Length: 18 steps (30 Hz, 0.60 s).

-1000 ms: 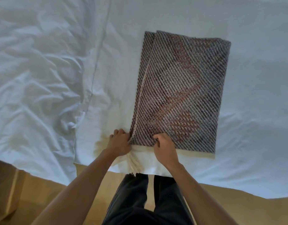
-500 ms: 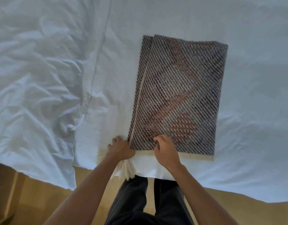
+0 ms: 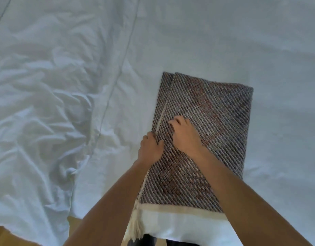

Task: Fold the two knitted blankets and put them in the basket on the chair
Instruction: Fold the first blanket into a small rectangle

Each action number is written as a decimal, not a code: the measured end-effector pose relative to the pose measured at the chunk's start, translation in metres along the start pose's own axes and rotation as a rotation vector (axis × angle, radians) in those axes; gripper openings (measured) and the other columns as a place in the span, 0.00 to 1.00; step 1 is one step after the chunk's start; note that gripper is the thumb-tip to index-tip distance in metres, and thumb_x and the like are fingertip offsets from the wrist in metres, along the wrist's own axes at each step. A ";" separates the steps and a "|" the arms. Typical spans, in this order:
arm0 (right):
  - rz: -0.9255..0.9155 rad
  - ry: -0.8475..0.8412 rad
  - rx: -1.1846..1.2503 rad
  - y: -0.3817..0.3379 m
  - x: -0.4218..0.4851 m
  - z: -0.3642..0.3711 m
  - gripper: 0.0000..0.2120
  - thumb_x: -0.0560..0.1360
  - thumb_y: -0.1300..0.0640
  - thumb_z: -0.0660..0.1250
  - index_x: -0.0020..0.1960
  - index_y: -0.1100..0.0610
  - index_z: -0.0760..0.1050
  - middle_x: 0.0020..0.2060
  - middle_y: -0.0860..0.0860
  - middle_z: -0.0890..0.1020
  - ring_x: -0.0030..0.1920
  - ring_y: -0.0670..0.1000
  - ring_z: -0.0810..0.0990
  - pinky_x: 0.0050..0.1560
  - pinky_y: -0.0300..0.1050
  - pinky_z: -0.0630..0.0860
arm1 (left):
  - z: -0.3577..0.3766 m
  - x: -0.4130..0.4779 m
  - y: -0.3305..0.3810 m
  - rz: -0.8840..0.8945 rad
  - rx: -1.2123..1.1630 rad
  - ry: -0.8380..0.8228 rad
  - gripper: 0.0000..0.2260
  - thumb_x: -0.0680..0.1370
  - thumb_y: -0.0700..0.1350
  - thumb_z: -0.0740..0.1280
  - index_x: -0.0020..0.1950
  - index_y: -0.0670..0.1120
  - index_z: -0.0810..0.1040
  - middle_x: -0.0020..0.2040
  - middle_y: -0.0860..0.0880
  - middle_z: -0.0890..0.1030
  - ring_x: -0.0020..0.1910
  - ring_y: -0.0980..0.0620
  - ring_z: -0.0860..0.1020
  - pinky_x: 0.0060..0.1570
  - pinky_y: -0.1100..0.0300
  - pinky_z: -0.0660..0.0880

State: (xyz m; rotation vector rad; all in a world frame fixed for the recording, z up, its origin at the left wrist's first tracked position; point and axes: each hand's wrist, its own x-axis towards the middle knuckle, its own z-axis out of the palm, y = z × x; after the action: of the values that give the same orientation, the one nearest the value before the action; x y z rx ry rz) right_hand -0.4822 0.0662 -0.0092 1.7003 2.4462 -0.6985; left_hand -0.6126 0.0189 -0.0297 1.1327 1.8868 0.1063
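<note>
Knitted blanket (image 3: 215,121) — grey-brown diagonal weave with reddish patches, cream border and a cream tassel at the near end — folded into a flat, layered rectangle. It lies on the white bed sheet (image 3: 224,41), near the front edge.

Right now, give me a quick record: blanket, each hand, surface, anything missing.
blanket: knitted blanket, folded, flat on the white bed sheet
left hand: grips the left edge midway along
right hand: on top, fingers curled into the top layer
tassels: cream, at the near left corner
not in view: basket, chair, second blanket
</note>
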 end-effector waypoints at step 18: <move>-0.262 0.081 -0.235 0.012 0.125 -0.025 0.25 0.70 0.70 0.61 0.66 0.58 0.69 0.66 0.56 0.69 0.62 0.58 0.67 0.63 0.54 0.66 | -0.009 0.045 0.002 -0.020 -0.173 0.040 0.03 0.74 0.45 0.59 0.46 0.47 0.66 0.41 0.50 0.72 0.38 0.52 0.71 0.35 0.57 0.65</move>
State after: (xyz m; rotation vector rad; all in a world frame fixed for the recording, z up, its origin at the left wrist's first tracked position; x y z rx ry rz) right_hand -0.5141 0.1884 -0.0308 1.3650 2.7108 -0.3490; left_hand -0.6259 0.0569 -0.0528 1.0003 1.8844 0.2778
